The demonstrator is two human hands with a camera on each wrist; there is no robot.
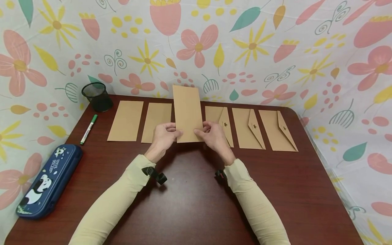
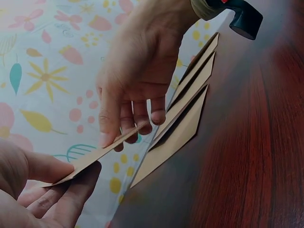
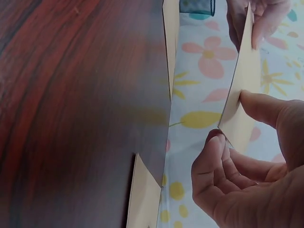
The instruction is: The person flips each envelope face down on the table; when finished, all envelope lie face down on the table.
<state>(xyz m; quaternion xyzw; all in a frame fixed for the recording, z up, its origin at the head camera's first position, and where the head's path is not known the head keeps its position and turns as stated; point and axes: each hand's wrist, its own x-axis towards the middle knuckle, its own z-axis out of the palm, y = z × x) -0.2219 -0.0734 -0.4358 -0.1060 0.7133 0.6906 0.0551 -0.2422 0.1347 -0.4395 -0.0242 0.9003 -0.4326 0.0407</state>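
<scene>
A plain tan envelope [image 1: 188,112] is held up off the table, tilted so its flat face shows in the head view. My left hand [image 1: 163,137] pinches its lower left edge, thumb in front and fingers behind. At the lower right edge my right hand [image 1: 216,136] pinches it the same way. Both wrist views show the envelope nearly edge-on between the two hands. Left of it lie two flapless-looking envelopes, one at the far left [image 1: 125,120] and one partly behind my left hand [image 1: 157,117]. To the right, an envelope with a folded flap [image 1: 212,115] is partly covered by my right hand.
Two more flapped envelopes, one [image 1: 245,127] beside the other [image 1: 274,131], lie farther right. On the left are a black mesh pen cup [image 1: 102,102], a green-capped marker [image 1: 88,130] and a blue panda pencil case [image 1: 50,180]. A floral cloth [image 1: 196,61] hangs behind the table.
</scene>
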